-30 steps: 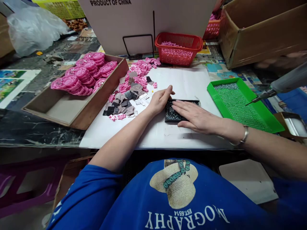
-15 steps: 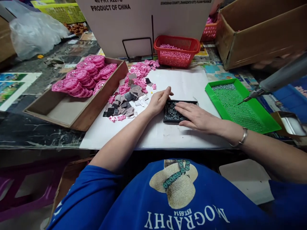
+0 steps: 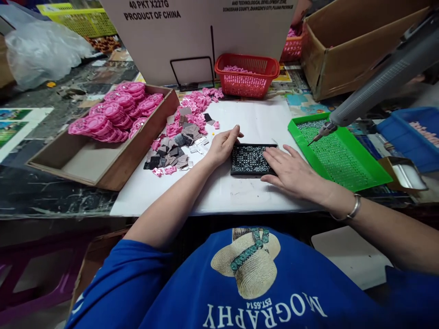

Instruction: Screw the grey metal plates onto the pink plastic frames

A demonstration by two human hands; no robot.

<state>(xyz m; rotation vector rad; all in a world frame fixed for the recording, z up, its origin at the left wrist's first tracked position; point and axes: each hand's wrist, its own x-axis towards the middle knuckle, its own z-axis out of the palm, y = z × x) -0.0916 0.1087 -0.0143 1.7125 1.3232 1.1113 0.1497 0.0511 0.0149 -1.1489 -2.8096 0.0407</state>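
Observation:
A small black tray [image 3: 252,160] full of shiny little metal pieces that look like screws lies flat on the white work sheet. At its left end my left hand [image 3: 223,146] is closed around the edge, thumb up and fingers partly hidden. My right hand [image 3: 295,174] lies over the tray's right end with its fingers stretched out, the tips touching the metal pieces. Left of the tray are loose grey and black square plates [image 3: 174,151] and a heap of small pink plastic parts [image 3: 197,103].
A cardboard tray [image 3: 113,176] of stacked pink pieces stands left. A red basket [image 3: 247,82] sits behind. On the right a grey electric screwdriver [image 3: 363,96] hangs over a green perforated tray [image 3: 356,176], near a blue basket [image 3: 401,141] and a large carton [image 3: 350,59].
My right hand has slid right, from the tray's middle to its right end, uncovering more metal pieces. My left hand stays at the left end. The screwdriver's tip has shifted left.

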